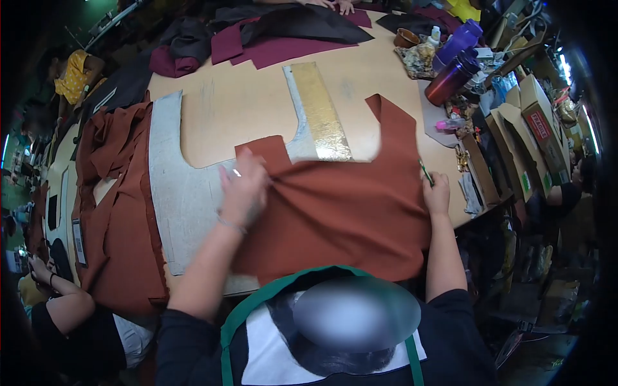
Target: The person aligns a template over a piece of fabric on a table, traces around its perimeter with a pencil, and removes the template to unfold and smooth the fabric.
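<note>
A rust-brown fabric piece with a cut-out upper edge lies over a pale grey pattern template on the table. My left hand, a little blurred, pinches the fabric near its left side, and creases fan out from the grip. My right hand is beside the fabric's right edge, closed around a green pen that points up. The template's gold strip shows above the fabric; its lower right part is hidden under the cloth.
More rust-brown fabric is heaped at the left. Maroon and black cloth lies at the far edge. Bottles and small items crowd the right, beside cardboard boxes. Other people work around the table.
</note>
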A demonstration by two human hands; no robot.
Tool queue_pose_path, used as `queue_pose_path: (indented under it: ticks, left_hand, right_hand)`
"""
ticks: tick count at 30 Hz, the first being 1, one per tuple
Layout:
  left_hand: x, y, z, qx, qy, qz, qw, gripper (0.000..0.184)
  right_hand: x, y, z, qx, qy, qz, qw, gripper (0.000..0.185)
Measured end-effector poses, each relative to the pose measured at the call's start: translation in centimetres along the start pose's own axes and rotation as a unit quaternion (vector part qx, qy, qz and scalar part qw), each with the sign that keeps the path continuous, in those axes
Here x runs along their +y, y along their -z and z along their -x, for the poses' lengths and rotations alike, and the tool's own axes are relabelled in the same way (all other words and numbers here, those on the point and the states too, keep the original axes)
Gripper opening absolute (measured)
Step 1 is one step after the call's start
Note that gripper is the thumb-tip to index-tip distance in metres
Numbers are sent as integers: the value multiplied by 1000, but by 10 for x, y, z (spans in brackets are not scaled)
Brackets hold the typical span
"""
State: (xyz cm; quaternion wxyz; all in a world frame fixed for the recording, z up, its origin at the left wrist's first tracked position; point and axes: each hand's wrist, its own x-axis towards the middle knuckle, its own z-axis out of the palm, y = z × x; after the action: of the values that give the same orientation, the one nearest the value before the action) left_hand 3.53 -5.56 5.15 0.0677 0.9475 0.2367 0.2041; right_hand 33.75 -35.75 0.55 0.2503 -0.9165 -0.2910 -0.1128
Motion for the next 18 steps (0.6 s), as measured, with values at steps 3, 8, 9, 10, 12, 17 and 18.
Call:
queue_pose_path:
  ticks: [3,8,9,10,12,17,18]
  left_hand:
    - [-53,16,-49,-11,91,-113,989,28]
    - [-59,25,-24,25,226,-86,970,57]
    - [-55,20,-7,27,238,-64,969,63]
    - [-48,16,12,26,245,-52,968,65]
    - [-37,2,55,16,246,-54,968,69]
    - [21,10,96,-136,238,-88,958,73]
    - [34,14,96,-162,229,-87,956,74]
  right_hand:
    - [1,8,-17,25,-9,-51,998,16]
    - [25,-5,-14,49,38,32,998,10]
    - [28,-6,-11,65,54,46,995,10]
    - [28,-9,-8,80,68,60,993,9]
    - [27,-14,-7,93,80,80,989,9]
    - [18,-12,-8,72,73,119,988,9]
    - [18,-12,-8,67,75,121,988,9]
